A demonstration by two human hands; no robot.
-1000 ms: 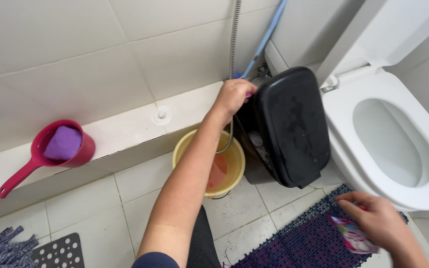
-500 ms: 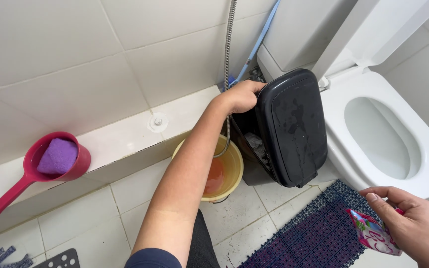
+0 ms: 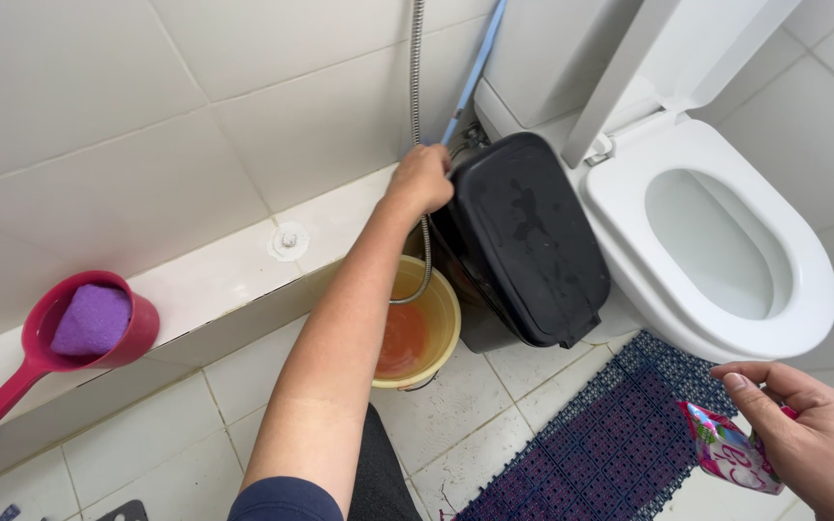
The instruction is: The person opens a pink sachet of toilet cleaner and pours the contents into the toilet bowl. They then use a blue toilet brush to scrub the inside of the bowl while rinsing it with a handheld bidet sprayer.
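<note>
By the toilet | we're gripping the metal hose in our closed left hand, keeping its loop inside the yellow bucket | right hand is pinching a pink sachet

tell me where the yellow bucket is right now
In the head view the yellow bucket stands on the tiled floor just left of the black bin, below the left hand and partly hidden by that forearm.

Soft, even light is filling the room brightly, bouncing off the white wall tiles without harsh glare. Faint shadows are lying under the black bin. Focus is staying sharp; edges are bending slightly.
</note>
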